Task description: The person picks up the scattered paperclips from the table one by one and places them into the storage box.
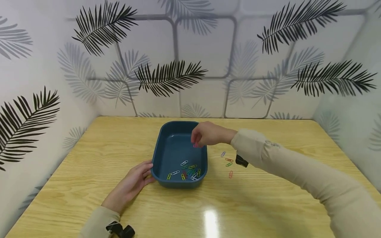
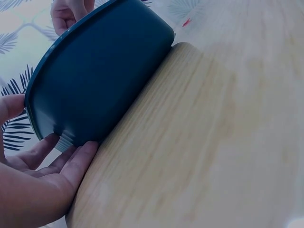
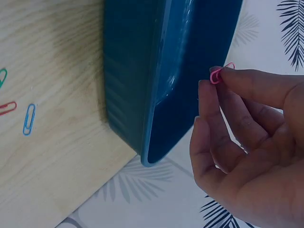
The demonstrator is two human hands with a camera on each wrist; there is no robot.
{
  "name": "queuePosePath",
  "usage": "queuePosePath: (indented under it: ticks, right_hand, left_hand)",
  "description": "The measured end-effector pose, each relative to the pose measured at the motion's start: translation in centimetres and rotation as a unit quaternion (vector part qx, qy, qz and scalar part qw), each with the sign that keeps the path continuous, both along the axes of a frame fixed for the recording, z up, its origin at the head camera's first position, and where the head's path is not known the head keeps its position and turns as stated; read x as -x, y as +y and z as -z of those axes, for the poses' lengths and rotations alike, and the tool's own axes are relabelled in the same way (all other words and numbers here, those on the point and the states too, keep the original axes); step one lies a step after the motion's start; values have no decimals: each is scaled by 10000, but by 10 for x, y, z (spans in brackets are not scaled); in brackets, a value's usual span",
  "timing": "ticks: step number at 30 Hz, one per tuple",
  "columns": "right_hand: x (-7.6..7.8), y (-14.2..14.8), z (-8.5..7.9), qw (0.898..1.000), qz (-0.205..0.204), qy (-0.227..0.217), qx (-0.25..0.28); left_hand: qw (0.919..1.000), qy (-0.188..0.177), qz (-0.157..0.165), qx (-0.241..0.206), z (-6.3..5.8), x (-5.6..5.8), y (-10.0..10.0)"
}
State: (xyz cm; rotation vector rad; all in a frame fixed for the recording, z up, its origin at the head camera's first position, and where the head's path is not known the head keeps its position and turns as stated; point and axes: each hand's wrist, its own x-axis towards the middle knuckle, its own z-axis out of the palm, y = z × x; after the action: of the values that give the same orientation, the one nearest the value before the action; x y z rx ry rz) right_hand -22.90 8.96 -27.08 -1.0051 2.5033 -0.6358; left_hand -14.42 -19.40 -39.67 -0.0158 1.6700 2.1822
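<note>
A dark blue plastic bin (image 1: 175,145) stands on the wooden table, with several colourful paper clips (image 1: 190,172) lying at its near end. My right hand (image 1: 208,134) is over the bin's right side, pinching a pink paper clip (image 3: 216,76) between thumb and fingertip. In the right wrist view the clip sticks out just past the fingertips. At the bin's left, my left hand (image 1: 137,181) rests its fingers against the outer wall. The left wrist view shows these fingertips (image 2: 88,149) low on the wall (image 2: 99,71), while another digit touches the rim.
To the right of the bin, several loose paper clips lie on the table (image 1: 268,195), among them a red one (image 1: 229,159), a green one (image 1: 229,164) and a blue one (image 3: 29,119). A patterned wall (image 1: 202,96) borders the table's far edge.
</note>
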Motion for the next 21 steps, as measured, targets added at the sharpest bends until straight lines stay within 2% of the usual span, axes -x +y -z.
queuePosePath:
  ticks: [5, 15, 21]
  right_hand:
    - [5, -4, -3, 9999, 42, 24, -128]
    - [5, -10, -6, 9970, -277, 417, -583]
    - [1, -12, -4, 9975, -186, 349, -578]
  left_hand:
    - [10000, -12, 87, 3, -3, 0, -2]
    - [10000, -8, 37, 68, -2, 1, -1]
    - [10000, -12, 22, 60, -1, 0, -1]
